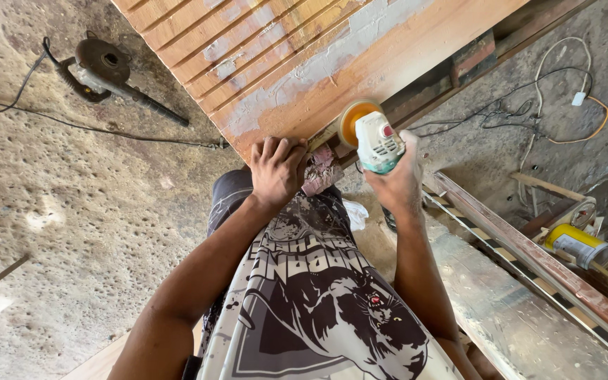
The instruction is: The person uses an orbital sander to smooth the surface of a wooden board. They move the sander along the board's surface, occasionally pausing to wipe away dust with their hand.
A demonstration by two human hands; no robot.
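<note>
Right hand (399, 184) closed around white angle grinder (374, 143), its orange disc (355, 116) touching near edge of grooved wooden panel (304, 56) stretching away upward, left hand (277, 169) just beside, fingers curled, pressing that edge.

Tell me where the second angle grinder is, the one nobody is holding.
In the head view, the idle angle grinder lies on the concrete floor at the upper left, left of the wooden panel, its black cord trailing across the floor.
</note>
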